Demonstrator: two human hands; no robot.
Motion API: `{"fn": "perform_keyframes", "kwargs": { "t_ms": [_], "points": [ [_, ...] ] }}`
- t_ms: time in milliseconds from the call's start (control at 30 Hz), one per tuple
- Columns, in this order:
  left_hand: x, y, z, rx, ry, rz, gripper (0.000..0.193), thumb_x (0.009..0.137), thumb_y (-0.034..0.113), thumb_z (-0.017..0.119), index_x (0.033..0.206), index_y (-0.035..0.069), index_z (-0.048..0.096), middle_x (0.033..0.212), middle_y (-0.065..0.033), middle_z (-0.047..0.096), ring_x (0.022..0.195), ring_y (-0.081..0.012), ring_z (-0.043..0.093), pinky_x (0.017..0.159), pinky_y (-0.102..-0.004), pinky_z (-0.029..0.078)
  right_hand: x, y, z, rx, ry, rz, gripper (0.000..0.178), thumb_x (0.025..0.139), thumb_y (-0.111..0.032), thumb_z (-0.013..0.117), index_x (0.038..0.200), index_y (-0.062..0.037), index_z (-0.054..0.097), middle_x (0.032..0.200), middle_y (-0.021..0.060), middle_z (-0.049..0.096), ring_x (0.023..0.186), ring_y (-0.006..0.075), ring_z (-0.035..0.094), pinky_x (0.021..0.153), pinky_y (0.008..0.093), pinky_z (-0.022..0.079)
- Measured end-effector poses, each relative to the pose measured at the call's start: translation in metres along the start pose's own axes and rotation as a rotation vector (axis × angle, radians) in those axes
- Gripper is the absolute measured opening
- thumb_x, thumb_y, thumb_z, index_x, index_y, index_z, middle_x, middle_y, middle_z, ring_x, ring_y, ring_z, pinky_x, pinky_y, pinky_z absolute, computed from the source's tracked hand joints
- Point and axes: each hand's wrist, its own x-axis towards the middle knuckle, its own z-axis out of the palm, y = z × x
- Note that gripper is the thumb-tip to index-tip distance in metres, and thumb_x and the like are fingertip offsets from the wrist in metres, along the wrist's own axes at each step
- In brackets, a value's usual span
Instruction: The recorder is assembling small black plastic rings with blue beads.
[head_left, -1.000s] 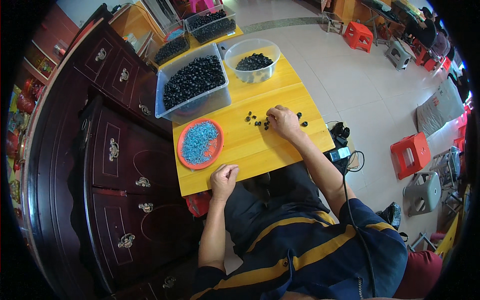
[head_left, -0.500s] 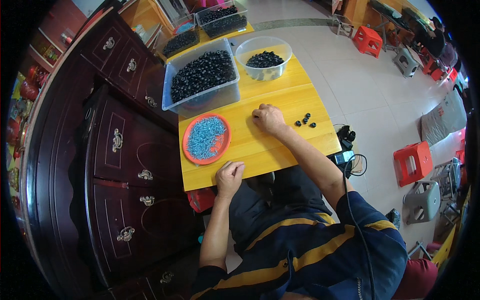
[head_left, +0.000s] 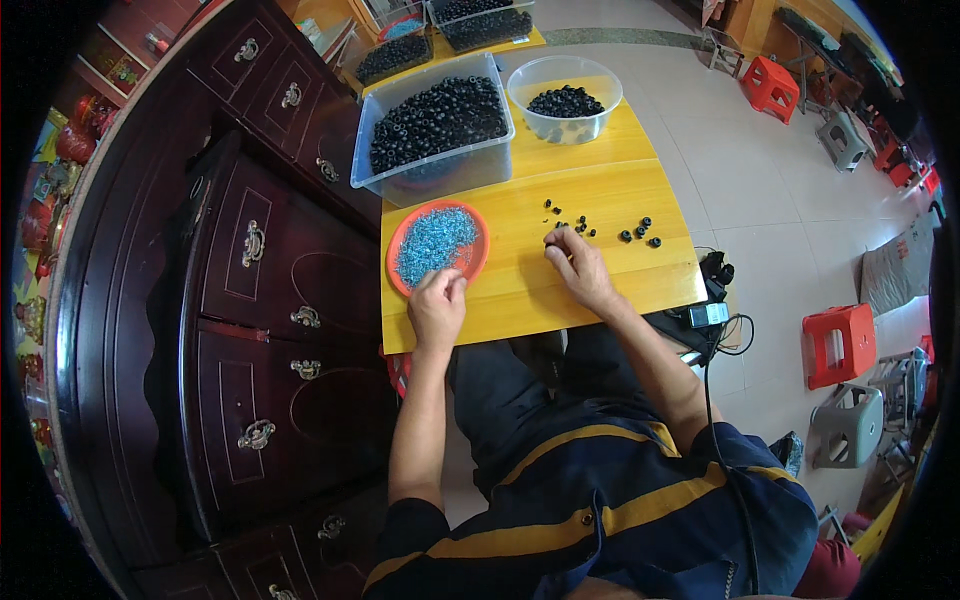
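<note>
Left hand [head_left: 437, 305] bunched at orange plate [head_left: 481, 256] of small blue pieces [head_left: 437, 238], right hand [head_left: 582, 270] curled beside loose black parts [head_left: 582, 219], whether either pinches anything impossible to tell.

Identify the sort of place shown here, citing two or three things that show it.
Probably a home room used for handwork, though possibly a small workshop: a dark cabinet with ornate handles stands beside a yellow table holding a bin of black parts.

thin blue pieces [head_left: 432, 238] lie heaped in the orange plate [head_left: 477, 261]. small black parts [head_left: 626, 236] lie scattered right of it, four grouped farthest.
</note>
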Motion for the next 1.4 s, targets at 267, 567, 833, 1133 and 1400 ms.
{"fn": "perform_keyframes", "kwargs": {
  "t_ms": [267, 567, 833, 1133, 1400],
  "points": [
    [0.038, -0.027, 0.006, 0.354, -0.244, 0.091, 0.007, 0.082, 0.013, 0.071, 0.087, 0.01, 0.073, 0.089, -0.0102, 0.067, 0.081, -0.0333, 0.066, 0.071, -0.046, 0.054, -0.021, 0.008, 0.011, 0.073, -0.004, 0.091, 0.018, 0.094, -0.015, 0.061, 0.107, -0.0019, 0.059, 0.094, 0.0175, 0.069, 0.089, 0.0325, 0.07, 0.078, 0.0374, 0.054],
    [0.054, -0.028, 0.017, 0.527, -0.393, 0.221, 0.009, 0.081, 0.015, 0.07, 0.084, 0.007, 0.067, 0.088, -0.011, 0.066, 0.08, -0.034, 0.066, 0.069, -0.0476, 0.054, -0.019, 0.003, 0.007, 0.054, -0.035, 0.108, 0.019, 0.094, -0.015, 0.061, 0.108, -0.0019, 0.06, 0.097, 0.018, 0.07, 0.093, 0.0328, 0.069, 0.08, 0.0376, 0.054],
    [0.053, -0.009, 0.01, 0.133, -0.217, 0.183, 0.007, 0.084, 0.009, 0.066, 0.085, 0.004, 0.061, 0.082, -0.0106, 0.064, 0.068, -0.0282, 0.065, 0.062, -0.0406, 0.052, -0.022, 0.03, 0.014, 0.429, -0.033, 0.172, 0.017, 0.097, -0.013, 0.062, 0.11, -0.0022, 0.059, 0.097, 0.006, 0.066, 0.087, 0.0154, 0.064, 0.079, 0.0287, 0.051],
    [0.003, 0.04, 0.047, -0.669, -0.227, -0.161, 0.005, 0.091, -0.001, 0.067, 0.095, -0.001, 0.065, 0.076, 0.0031, 0.063, 0.067, -0.0037, 0.058, 0.062, -0.0199, 0.048, -0.024, 0.034, -0.005, 1.04, -0.079, 0.235, 0.02, 0.095, -0.008, 0.067, 0.114, -0.008, 0.06, 0.102, 0.0041, 0.067, 0.089, 0.0098, 0.061, 0.083, 0.0263, 0.05],
    [-0.003, 0.076, 0.068, -0.633, -0.201, -0.059, 0.013, 0.092, -0.001, 0.066, 0.104, -0.002, 0.068, 0.084, 0.0003, 0.064, 0.072, -0.0062, 0.059, 0.068, -0.0206, 0.05, -0.033, 0.04, -0.008, 1.249, -0.14, 0.308, 0.021, 0.094, -0.012, 0.07, 0.113, -0.0091, 0.062, 0.103, 0.0028, 0.068, 0.089, 0.01, 0.062, 0.082, 0.027, 0.051]
  ]
}}
